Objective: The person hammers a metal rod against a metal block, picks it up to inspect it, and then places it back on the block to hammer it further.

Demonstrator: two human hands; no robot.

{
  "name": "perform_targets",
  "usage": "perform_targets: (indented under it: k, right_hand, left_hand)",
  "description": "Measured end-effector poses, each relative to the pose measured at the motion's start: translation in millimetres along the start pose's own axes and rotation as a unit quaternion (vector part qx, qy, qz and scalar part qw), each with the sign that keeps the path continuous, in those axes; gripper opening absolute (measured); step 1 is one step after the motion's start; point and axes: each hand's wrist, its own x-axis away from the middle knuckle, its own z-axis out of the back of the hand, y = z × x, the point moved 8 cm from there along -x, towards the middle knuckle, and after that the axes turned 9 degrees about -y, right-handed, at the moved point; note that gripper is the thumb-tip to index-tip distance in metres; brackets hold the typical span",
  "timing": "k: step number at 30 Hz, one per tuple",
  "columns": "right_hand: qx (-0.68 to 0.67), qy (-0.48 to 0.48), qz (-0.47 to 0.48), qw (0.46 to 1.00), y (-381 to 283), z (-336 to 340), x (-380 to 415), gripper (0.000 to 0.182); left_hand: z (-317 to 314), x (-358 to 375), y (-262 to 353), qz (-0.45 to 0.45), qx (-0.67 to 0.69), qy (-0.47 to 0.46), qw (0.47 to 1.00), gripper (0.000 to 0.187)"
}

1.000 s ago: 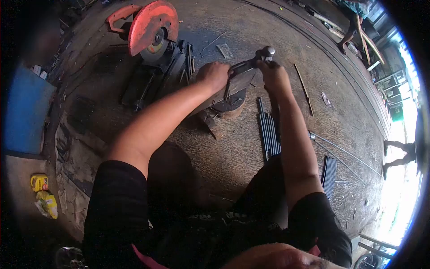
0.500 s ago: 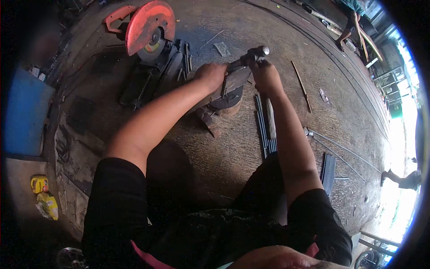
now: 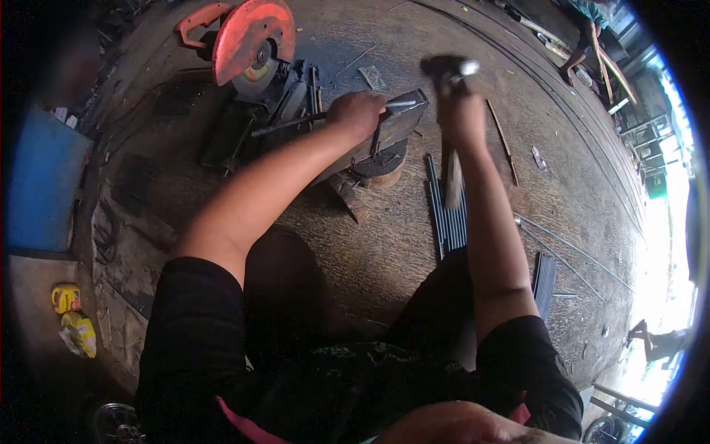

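My left hand is closed around a metal rod, whose far end lies on a flat steel anvil block. The block rests over a round wooden stump. Gripped in my right hand is a hammer; its handle points down toward me. The hammer head, blurred by motion, is raised to the right of the block, apart from the rod.
An orange cut-off saw stands at the back left. Several metal rods lie on the floor before my right knee, with another bundle farther right. Another person's leg shows at the upper right. A blue panel stands left.
The hammer has moved up and right, away from the block, in my right hand. The rod now shows more plainly in my left hand, which has shifted slightly.
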Motion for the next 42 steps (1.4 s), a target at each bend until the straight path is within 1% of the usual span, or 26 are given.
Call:
perform_targets:
  k: [1,3,7,9,10,13,15,17,18,19,20,21,22,24,25,27,29,30,31,33,34,35,37,39,41,42]
  right_hand:
    - [0.094,-0.088,-0.003,0.992,34.2,-40.8,-10.9,0.048]
    - [-0.053,-0.2,-0.155,0.966,42.5,-45.3,10.4,0.05]
    - [-0.02,-0.191,-0.13,0.973,27.3,-20.1,6.2,0.051]
    - [-0.033,-0.077,-0.055,0.995,13.5,4.7,-1.3,0.051]
    - [-0.044,-0.077,-0.03,0.996,2.2,14.2,-4.0,0.049]
    - [-0.126,0.033,0.053,0.99,-32.9,53.0,0.1,0.034]
    - [-0.168,0.028,0.018,0.985,-31.3,48.3,2.8,0.034]
    - [-0.09,0.021,0.018,0.996,-6.2,20.4,-4.3,0.035]
    - [0.001,-0.052,-0.042,0.998,5.1,-1.6,-3.8,0.033]
    - [0.002,-0.049,-0.041,0.998,22.6,-16.9,-1.3,0.033]
    - [0.024,-0.1,-0.02,0.995,41.8,-44.7,1.4,0.035]
    - [0.046,-0.148,0.003,0.988,34.3,-55.4,4.8,0.036]
    - [0.044,-0.147,0.005,0.988,32.3,-51.9,2.9,0.036]
    - [-0.007,-0.163,-0.063,0.985,34.2,-39.2,2.3,0.04]
    - [-0.008,-0.162,-0.06,0.985,28.8,-33.0,-1.5,0.04]
    - [-0.011,-0.033,0.064,0.997,1.2,-0.7,-5.8,0.042]
    - [-0.126,0.024,0.082,0.988,-31.0,34.8,-0.2,0.034]
    - [-0.174,0.017,0.034,0.984,-51.9,48.3,12.7,0.035]
    - [-0.172,0.017,0.034,0.984,-47.1,44.9,9.2,0.035]
    - [-0.166,0.08,0.109,0.977,-36.0,37.7,3.1,0.039]
    - [-0.125,0.07,0.084,0.986,-23.1,21.7,0.9,0.041]
    - [0.007,0.042,0.039,0.998,-5.3,-0.7,-1.7,0.043]
    - [0.054,-0.104,0.017,0.993,17.5,-47.2,-0.1,0.042]
    - [0.045,-0.101,0.018,0.994,21.4,-41.6,-1.5,0.043]
    - [0.032,-0.11,0.01,0.993,22.8,-39.2,3.3,0.044]
    - [0.02,-0.102,0.002,0.995,17.1,-26.8,0.1,0.045]
  left_hand:
    - [-4.7,-2.1,-3.6,-0.002,-0.007,0.019,1.0,0.024]
    - [-0.2,-3.8,-6.8,-0.006,-0.017,0.044,0.999,0.024]
    - [3.6,6.9,0.8,-0.02,-0.039,0.047,0.998,0.025]
    - [5.4,6.6,0.2,-0.011,-0.043,0.039,0.998,0.025]
    - [5.6,4.2,-0.1,-0.016,-0.04,0.045,0.998,0.024]
    - [1.6,1.9,-3.1,-0.034,-0.019,0.075,0.996,0.023]
    - [2.9,3.2,-1.0,-0.049,-0.005,0.099,0.994,0.023]
    - [1.0,0.9,3.4,-0.02,-0.041,0.04,0.998,0.026]
    - [-4.4,0.4,1.2,-0.021,-0.041,0.04,0.998,0.026]
    - [-5.6,1.2,-0.8,-0.046,-0.024,0.089,0.995,0.028]
    - [-0.9,2.9,0.4,-0.072,-0.008,0.14,0.987,0.03]
    - [5.2,2.2,2.0,-0.075,-0.011,0.143,0.987,0.03]
    - [4.7,1.8,-0.2,-0.06,-0.008,0.116,0.991,0.03]
    - [0.2,5.1,-1.2,-0.042,-0.004,0.085,0.995,0.031]
    - [-0.7,3.8,-0.3,-0.039,-0.023,0.081,0.996,0.03]
    - [-3.7,1.5,-4.0,-0.033,-0.039,0.072,0.996,0.03]
    - [-6.3,-1.3,-3.3,-0.058,-0.018,0.08,0.995,0.029]
    - [-6.4,-0.9,-2.2,-0.063,-0.003,0.088,0.994,0.029]
    - [-6.4,-1.6,-1.1,-0.064,-0.001,0.088,0.994,0.029]
    - [-3.8,0.0,3.1,-0.073,-0.01,0.105,0.992,0.023]
    - [-3.6,0.3,4.0,-0.074,-0.011,0.104,0.992,0.023]
    - [-7.2,-1.2,2.5,-0.055,-0.015,0.073,0.996,0.025]
    - [-11.5,-3.2,2.3,-0.039,-0.02,0.048,0.998,0.026]
    - [1.9,6.1,3.7,-0.057,0.027,0.094,0.994,0.029]
    - [5.7,8.7,13.0,-0.047,0.015,0.043,0.998,0.029]
    - [10.2,10.2,16.7,-0.008,0.009,0.014,1.0,0.027]
